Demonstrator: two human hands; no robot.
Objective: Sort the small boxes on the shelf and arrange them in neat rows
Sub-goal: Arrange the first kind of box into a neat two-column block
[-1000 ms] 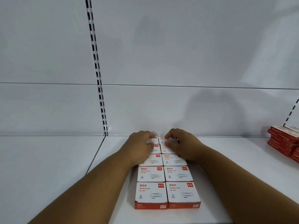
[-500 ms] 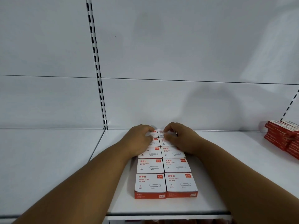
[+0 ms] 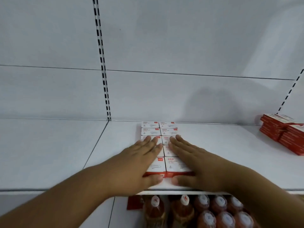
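White shelf (image 3: 213, 145) bears paper-clip boxes (image 3: 158, 129) under two flat hands.

I record the small boxes (image 3: 158, 134) as white on top with red lettering and a red tag at one corner; their front faces are red. The shelf (image 3: 65, 153) is plain white, as is the back panel (image 3: 181, 38). I note an upright strip (image 3: 102, 63) patterned with black slots on white. The stack of flat boxes (image 3: 283, 134) at the right is red with pale tops. Below, I see bottles (image 3: 182, 209) of reddish-brown liquid with white caps, some marked red
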